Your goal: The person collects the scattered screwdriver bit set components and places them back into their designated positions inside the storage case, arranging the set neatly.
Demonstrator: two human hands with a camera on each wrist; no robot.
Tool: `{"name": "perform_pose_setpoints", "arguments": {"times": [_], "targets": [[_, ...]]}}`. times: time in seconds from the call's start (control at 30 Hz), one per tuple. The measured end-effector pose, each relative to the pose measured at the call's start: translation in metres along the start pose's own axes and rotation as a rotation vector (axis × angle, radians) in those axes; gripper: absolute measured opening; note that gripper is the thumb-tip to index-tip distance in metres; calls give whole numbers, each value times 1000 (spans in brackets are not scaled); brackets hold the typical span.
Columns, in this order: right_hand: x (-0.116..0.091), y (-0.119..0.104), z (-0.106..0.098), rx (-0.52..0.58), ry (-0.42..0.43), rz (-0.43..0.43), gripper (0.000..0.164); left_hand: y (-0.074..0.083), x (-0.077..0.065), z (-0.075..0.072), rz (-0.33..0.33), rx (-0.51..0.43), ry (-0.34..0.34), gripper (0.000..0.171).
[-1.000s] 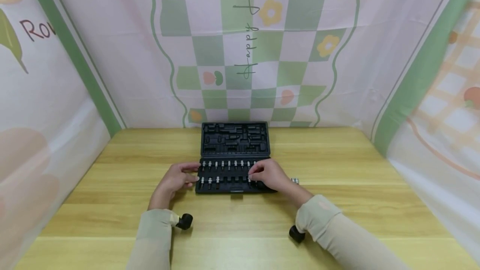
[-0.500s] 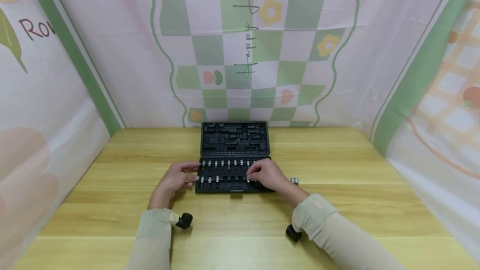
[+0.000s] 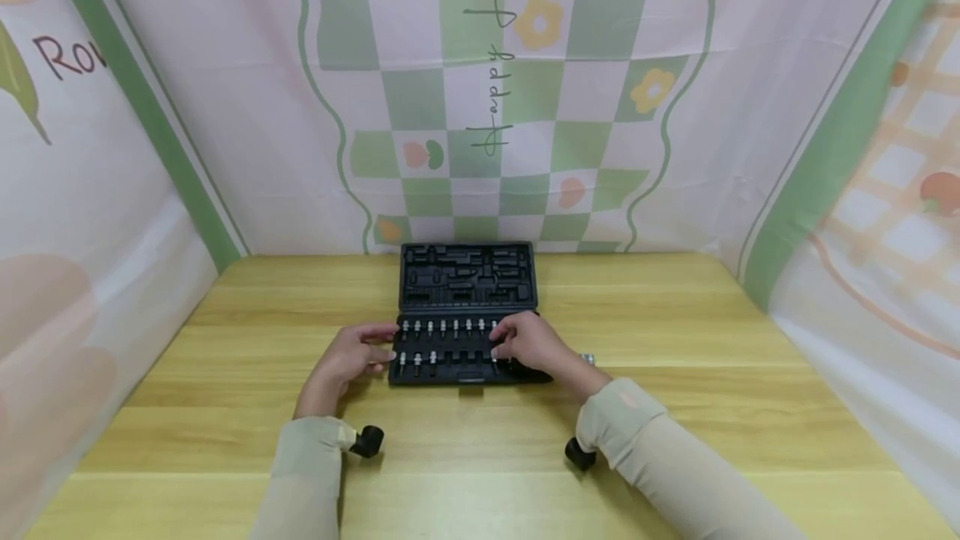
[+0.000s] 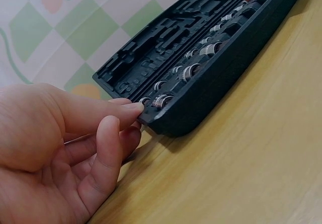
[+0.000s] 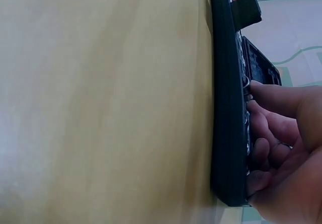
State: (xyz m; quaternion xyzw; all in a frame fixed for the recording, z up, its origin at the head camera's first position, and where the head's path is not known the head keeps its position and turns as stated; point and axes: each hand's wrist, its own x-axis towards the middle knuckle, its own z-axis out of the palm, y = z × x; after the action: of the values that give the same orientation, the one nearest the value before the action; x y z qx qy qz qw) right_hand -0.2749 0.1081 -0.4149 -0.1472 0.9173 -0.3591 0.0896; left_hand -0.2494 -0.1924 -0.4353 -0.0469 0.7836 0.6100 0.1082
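A metal bit socket [image 3: 495, 366] sits in the front row of the black tool case [image 3: 435, 380], the right hand [image 3: 532, 346] touching it, thumb and index finger parted. Likely light, rigid, slippery, it suits a sideways pinch. The left hand [image 3: 349, 357], fingers apart, touches the left edge.

Wood-grain tbl [image 3: 465, 465], yellowish, w/ planks running left-right. Far cloth [image 3: 528, 94] hangs at tbl's far edge: grn/wht checks w/in wavy grn lines, pink-wht outside, some creases. Vert. script [image 3: 491, 102] there starts "Happy", turned sideways; yellow flower [image 3: 538, 22] just right of it. Left cloth [image 3: 67, 198]: wht w/ peach shapes, partial dk lettering, grn band [image 3: 146, 115] twd far corner. Right cloth [image 3: 900, 207]: peach plaid, red fruit motif, another grn band. Light's soft, fairly even.
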Motion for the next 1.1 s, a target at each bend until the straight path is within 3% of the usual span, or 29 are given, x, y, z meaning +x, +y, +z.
{"name": "perform_pose_setpoints", "arguments": {"times": [0.3, 0.73, 1.1], "targets": [[1, -2, -4, 6, -51, 55, 21, 0, 2, 0, 0, 4, -2, 47], [-1, -9, -3, -36, -54, 73, 20, 0, 0, 0, -8, -8, 0, 46], [0, -3, 0, -85, -30, 33, 19, 2, -1, 0, -3, 2, -11, 46]]}}
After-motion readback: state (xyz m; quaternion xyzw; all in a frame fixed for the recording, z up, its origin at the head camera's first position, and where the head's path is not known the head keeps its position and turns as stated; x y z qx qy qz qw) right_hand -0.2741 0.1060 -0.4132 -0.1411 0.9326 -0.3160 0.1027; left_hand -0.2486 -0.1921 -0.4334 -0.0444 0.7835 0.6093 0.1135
